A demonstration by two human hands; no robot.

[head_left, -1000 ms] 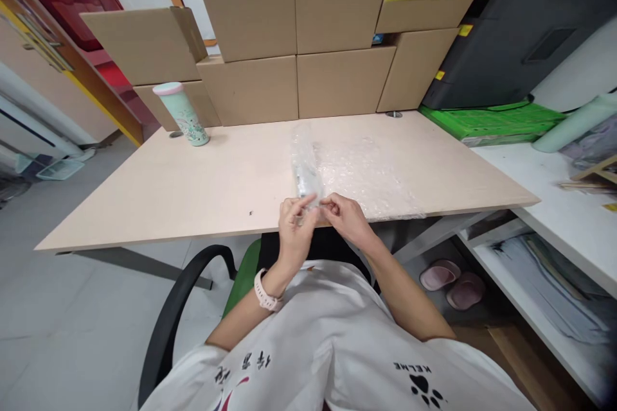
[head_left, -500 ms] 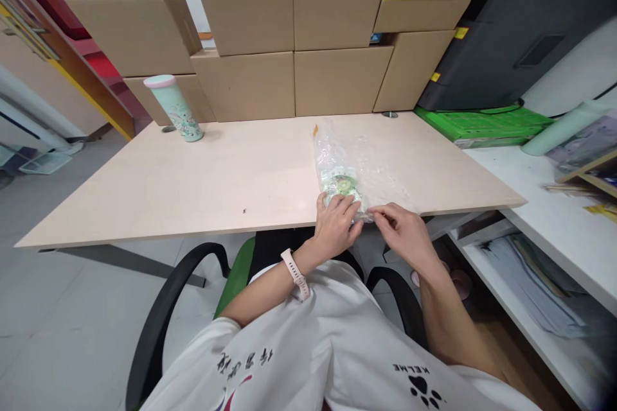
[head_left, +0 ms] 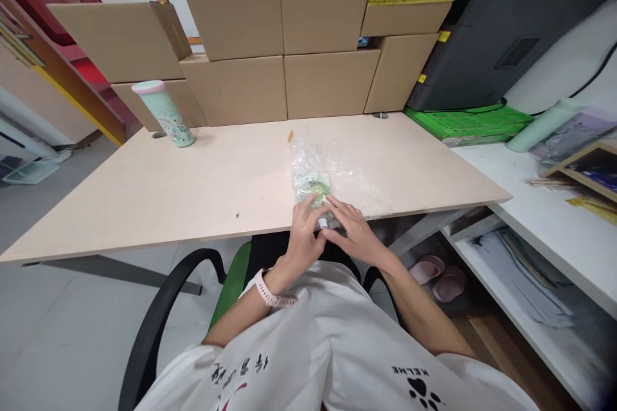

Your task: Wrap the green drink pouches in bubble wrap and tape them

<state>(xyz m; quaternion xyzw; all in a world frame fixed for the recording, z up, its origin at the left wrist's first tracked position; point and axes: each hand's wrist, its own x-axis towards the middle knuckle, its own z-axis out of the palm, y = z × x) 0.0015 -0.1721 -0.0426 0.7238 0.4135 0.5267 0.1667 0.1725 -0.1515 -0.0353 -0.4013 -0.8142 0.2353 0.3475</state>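
Observation:
A roll of clear bubble wrap (head_left: 308, 170) lies on the pale wooden desk (head_left: 193, 186), with a green-and-white item wrapped inside it near the front edge. The loose sheet of the wrap (head_left: 361, 170) spreads out to the right. My left hand (head_left: 306, 231) presses on the near end of the roll, fingers curled over it. My right hand (head_left: 351, 228) rests beside it at the desk edge, fingers laid flat on the wrap. A pink watch is on my left wrist.
A mint-green tumbler (head_left: 164, 114) stands at the desk's back left. Stacked cardboard boxes (head_left: 284, 45) line the back. A green crate (head_left: 463, 123) and a black case sit at the right, next to a white shelf (head_left: 554, 218). My black chair armrest (head_left: 159, 321) is below.
The bubble wrap has been rolled over, so the green item inside now shows. Both hands shifted from pinching the edge to pressing on the roll's near end.

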